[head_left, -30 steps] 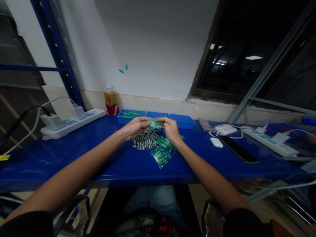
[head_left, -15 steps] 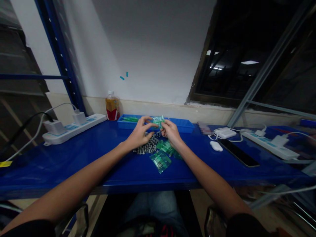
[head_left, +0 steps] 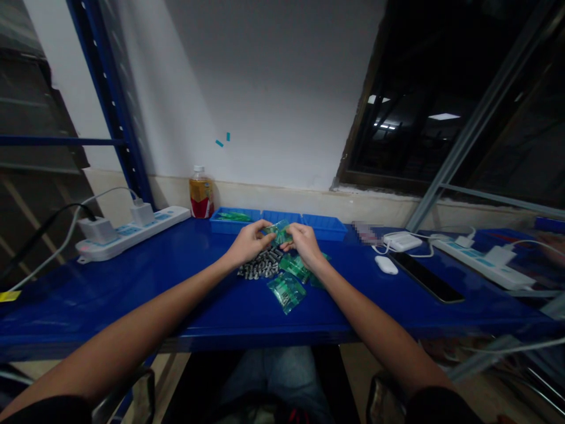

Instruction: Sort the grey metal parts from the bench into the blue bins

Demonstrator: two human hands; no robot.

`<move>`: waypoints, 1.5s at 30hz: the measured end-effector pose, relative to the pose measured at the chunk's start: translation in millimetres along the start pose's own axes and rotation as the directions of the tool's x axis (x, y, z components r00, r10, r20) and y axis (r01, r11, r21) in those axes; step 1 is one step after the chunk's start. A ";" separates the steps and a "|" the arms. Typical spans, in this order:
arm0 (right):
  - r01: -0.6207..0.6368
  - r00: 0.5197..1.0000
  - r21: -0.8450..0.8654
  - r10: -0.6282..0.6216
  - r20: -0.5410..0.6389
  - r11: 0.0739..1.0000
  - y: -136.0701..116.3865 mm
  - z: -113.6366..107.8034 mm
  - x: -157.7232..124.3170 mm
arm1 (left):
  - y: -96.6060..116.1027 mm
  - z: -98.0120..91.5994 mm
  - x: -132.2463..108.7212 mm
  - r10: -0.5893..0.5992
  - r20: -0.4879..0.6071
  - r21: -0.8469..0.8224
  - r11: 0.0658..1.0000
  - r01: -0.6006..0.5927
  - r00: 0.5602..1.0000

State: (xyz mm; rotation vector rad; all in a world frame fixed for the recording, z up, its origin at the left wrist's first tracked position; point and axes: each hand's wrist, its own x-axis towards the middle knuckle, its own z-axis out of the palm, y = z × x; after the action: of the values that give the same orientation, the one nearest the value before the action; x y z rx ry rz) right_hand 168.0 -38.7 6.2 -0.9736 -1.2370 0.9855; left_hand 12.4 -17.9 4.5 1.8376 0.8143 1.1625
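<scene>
I have the left hand [head_left: 248, 242] and right hand [head_left: 306, 244] facing each other, fingers [head_left: 259, 226] bent and pinching, their tips close together; behind the fingers, my bare forearms [head_left: 172, 309] slant back and outward.

Wall [head_left: 273, 106]: pale, with a cream lower band [head_left: 273, 198] and two small blue strips [head_left: 219, 143]
Window [head_left: 406, 70]: dark, bright light panels [head_left: 444, 116] showing in it
Desk [head_left: 247, 306]: blue, set along the wall
Rack post [head_left: 109, 88]: blue, perforated, left
</scene>
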 end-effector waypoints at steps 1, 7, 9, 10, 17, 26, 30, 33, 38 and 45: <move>0.005 1.000 -0.002 -0.005 0.011 1.000 0.7 0.4 0.2 | -1.3 0.1 0.5 -0.009 -0.007 -0.014 1.000 0.009 1.000; 0.001 0.997 -0.046 0.002 0.074 0.999 3.9 3.5 3.8 | -6.1 -14.0 7.6 0.009 -0.099 0.081 0.997 -0.001 0.995; -0.035 0.998 -0.022 0.036 0.048 0.999 1.3 1.4 5.2 | -5.3 -28.0 11.1 0.133 -0.204 0.271 0.960 -0.075 0.970; -0.056 0.998 0.010 0.055 0.041 0.998 -0.8 -0.5 5.6 | -5.2 -36.4 12.9 0.218 -0.255 0.383 0.917 -0.109 0.942; -0.137 0.988 0.151 0.124 0.097 0.979 -11.7 -13.2 7.2 | -35.1 -87.7 28.5 0.407 -0.331 0.692 0.718 -0.074 0.851; 0.239 0.967 -0.759 -0.076 0.244 0.605 -8.1 -46.6 19.5 | -73.8 -90.7 29.1 0.113 -0.118 0.888 0.457 0.054 0.986; 0.119 0.959 -0.965 0.224 0.172 0.231 -10.8 -85.9 24.5 | -60.5 -79.7 21.5 0.143 -0.226 0.881 0.451 0.140 0.963; 0.068 0.912 -0.989 0.394 0.117 0.135 -12.2 -103.8 26.2 | -48.8 -65.6 15.9 0.196 -0.226 0.867 0.487 0.105 0.954; 0.035 0.893 -0.987 0.438 0.102 0.160 -9.7 -102.3 28.8 | -34.9 -28.4 5.2 0.168 0.023 0.813 0.570 -0.116 0.986; 0.004 0.872 -0.979 0.478 0.103 0.205 -20.4 -113.2 25.2 | -21.6 10.8 -10.0 0.077 0.260 0.782 0.568 -0.257 0.963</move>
State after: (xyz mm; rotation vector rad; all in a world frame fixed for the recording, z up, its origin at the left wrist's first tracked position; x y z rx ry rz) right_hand 283.7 -26.0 23.9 -2.1118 -2.2065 0.5300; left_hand 16.4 -19.1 -21.3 2.7987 1.1987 0.7002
